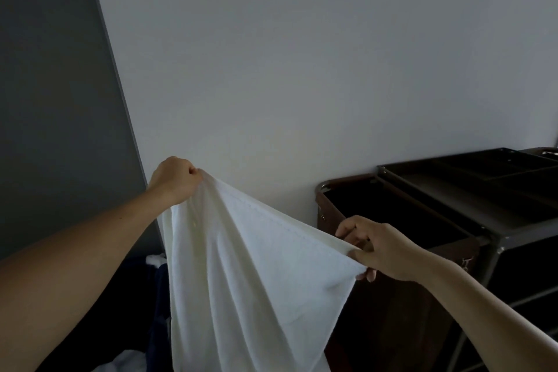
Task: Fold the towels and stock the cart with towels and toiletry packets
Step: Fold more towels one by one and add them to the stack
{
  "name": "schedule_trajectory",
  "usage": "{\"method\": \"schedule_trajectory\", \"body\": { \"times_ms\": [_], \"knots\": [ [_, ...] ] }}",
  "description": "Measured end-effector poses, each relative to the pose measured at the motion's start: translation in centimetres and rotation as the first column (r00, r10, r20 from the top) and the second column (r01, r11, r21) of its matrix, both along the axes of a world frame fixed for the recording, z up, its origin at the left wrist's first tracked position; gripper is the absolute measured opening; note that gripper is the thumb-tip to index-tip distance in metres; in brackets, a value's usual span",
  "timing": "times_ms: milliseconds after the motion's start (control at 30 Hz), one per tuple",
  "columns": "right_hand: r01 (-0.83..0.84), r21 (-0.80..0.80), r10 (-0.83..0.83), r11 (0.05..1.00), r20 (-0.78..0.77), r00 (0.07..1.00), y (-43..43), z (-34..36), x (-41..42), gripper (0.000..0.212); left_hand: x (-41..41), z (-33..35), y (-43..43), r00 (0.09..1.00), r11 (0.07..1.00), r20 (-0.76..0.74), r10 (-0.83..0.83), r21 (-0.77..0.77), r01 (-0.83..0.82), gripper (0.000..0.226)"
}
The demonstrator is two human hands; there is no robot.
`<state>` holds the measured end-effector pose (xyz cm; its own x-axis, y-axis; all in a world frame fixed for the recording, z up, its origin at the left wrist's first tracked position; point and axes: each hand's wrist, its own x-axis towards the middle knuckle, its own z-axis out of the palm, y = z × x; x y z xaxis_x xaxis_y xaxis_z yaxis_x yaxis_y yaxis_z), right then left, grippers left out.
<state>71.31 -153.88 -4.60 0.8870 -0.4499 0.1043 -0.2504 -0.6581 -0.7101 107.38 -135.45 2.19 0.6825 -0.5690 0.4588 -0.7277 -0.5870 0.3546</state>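
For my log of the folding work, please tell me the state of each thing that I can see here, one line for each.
towel: unfolded, held up, hanging down.
left grip: holds one top corner, the higher end.
right grip: pinches the top edge, lower.
brown bag: open at the top, inside dark.
cart: no towels visible on its top.

towel [247, 275] left of cart [471, 205], wall [302, 54] behind
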Motion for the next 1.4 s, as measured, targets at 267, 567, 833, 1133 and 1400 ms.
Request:
{"method": "schedule_trajectory", "body": {
  "times_ms": [267,567,833,1133,1400],
  "knots": [
    [-0.049,-0.059,0.034,0.997,-0.232,0.972,-0.1,0.1,-0.1,0.033,0.1,-0.3,0.2,1.000,1.000,0.001,-0.017,0.008,0.017,0.047],
    [0.292,-0.129,-0.270,0.948,0.167,0.948,-2.3,-0.3,-0.2,0.028,0.9,-0.6,0.8,0.998,0.999,-0.051,-0.039,0.009,0.040,0.049],
    [0.139,0.459,-0.326,0.877,0.360,0.874,-3.3,-0.1,-0.3,0.014,1.6,-1.3,0.8,0.987,1.000,-0.158,0.003,0.000,-0.003,0.041],
    [0.375,0.421,-0.498,0.826,0.231,0.836,-2.1,-0.2,1.5,0.006,1.2,-4.1,1.0,0.842,0.992,-0.537,0.051,-0.072,-0.105,0.019],
    [0.413,0.131,-0.432,0.901,0.197,0.880,1.1,0.8,6.9,0.011,-7.3,-3.8,-2.2,0.867,0.953,-0.410,-0.282,-0.225,0.204,0.030]
  ]
}}
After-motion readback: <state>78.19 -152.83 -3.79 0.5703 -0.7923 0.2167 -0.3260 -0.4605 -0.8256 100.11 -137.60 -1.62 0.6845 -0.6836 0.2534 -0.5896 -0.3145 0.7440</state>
